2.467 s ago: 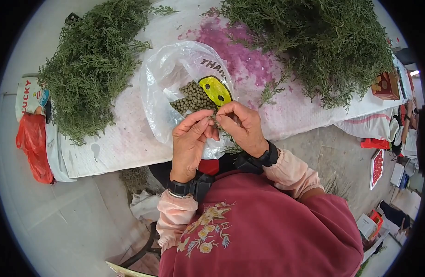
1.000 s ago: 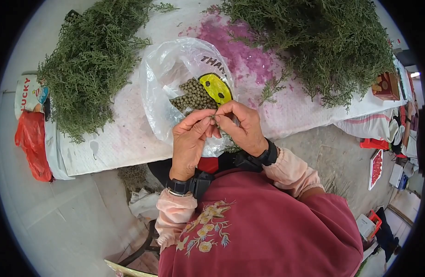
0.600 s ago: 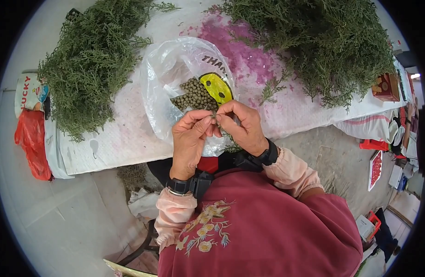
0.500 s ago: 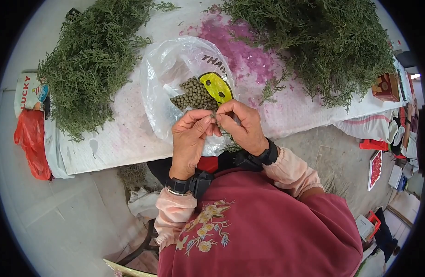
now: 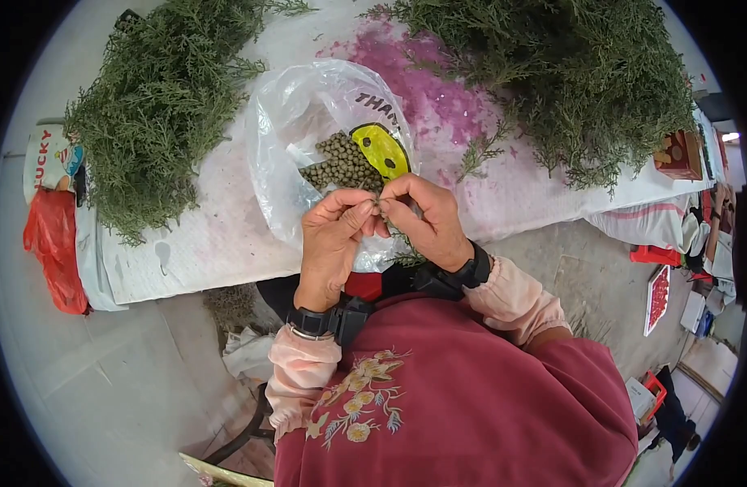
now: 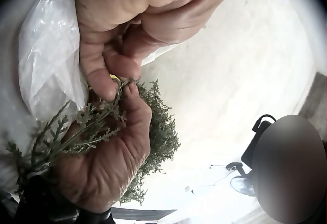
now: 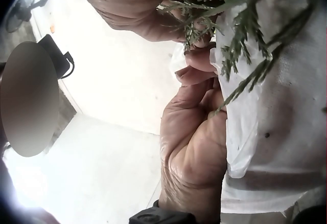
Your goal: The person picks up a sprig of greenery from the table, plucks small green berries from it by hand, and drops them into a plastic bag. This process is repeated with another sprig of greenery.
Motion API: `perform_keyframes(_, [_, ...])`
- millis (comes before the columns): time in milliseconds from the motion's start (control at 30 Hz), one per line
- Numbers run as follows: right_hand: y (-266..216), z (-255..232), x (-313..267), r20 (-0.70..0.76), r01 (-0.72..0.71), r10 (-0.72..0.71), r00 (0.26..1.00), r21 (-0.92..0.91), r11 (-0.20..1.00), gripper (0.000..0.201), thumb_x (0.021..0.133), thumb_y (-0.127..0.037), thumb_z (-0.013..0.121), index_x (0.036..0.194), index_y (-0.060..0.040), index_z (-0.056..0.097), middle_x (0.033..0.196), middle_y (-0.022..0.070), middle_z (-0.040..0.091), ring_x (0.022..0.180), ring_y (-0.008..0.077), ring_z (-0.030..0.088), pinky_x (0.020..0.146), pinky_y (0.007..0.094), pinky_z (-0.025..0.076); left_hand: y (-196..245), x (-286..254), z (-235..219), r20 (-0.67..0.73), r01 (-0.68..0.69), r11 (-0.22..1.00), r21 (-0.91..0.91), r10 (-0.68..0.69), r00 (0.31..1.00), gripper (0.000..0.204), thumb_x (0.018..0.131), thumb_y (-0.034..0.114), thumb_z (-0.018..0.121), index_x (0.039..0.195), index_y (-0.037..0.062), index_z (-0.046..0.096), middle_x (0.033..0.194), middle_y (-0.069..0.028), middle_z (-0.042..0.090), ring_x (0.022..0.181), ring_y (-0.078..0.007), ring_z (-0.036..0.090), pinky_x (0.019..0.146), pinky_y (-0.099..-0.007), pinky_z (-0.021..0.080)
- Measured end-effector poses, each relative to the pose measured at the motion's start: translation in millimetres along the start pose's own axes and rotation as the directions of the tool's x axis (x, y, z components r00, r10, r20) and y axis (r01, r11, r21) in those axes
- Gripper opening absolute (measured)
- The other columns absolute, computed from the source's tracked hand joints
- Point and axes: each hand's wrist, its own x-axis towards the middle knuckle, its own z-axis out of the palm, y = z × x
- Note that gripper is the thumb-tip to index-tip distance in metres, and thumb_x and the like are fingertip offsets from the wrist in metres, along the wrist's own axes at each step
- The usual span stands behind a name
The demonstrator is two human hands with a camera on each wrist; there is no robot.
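In the head view my left hand and right hand meet fingertip to fingertip at the near side of a clear plastic bag. Between thumb and fingers, the right hand pinches a green cypress sprig, whose side branches trail back along that hand toward its wrist. The sprig's tip sits in the pinch of the left thumb and forefinger, as the left wrist view shows. Many small olive-brown balls lie in the bag, just beyond the fingertips. The fingers partly hide the tip.
Heaps of cypress branches lie at the left and right of the white-covered table, which has a pink stain. A red plastic bag hangs at the left end. A small box sits under the right heap.
Both hands stay in nearly the same place, with only slight shifts of the fingertips on the sprig. A dark shape at the lower right has moved down since the oldest frame.
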Motion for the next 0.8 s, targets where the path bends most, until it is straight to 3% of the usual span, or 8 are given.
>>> perform_keyframes(200, [0.0, -1.2, -0.3, 0.047, -0.060, 0.056, 0.997, 0.078, 0.995, 0.003, 0.087, 0.000, 0.053, 0.088, 0.0025, 0.053, 0.078, 0.0043, 0.057, 0.063, 0.0083, 0.056, 0.056, 0.0213, 0.045, 1.6, 1.0, -1.2, 0.012, 0.018, 1.000, -0.003, -0.018, 1.000, 0.009, 0.085, 0.003, 0.060, 0.092, -0.0032, 0.061, 0.080, -0.0100, 0.062, 0.063, -0.0138, 0.054, 0.063, -0.0325, 0.052])
perform_keyframes(800, [2.8, 0.4, 0.1, 0.029, -0.034, 0.032, 0.999, 0.078, 0.996, 0.004, 0.086, -0.001, 0.053, 0.084, 0.0014, 0.053, 0.074, 0.0054, 0.058, 0.060, 0.0090, 0.058, 0.052, 0.0211, 0.045, 1.1, 2.2, -2.2, 0.015, 0.024, 1.000, -0.003, -0.024, 1.000, 0.008, 0.084, 0.001, 0.060, 0.090, -0.0036, 0.061, 0.080, -0.0112, 0.062, 0.062, -0.0138, 0.053, 0.062, -0.0334, 0.053])
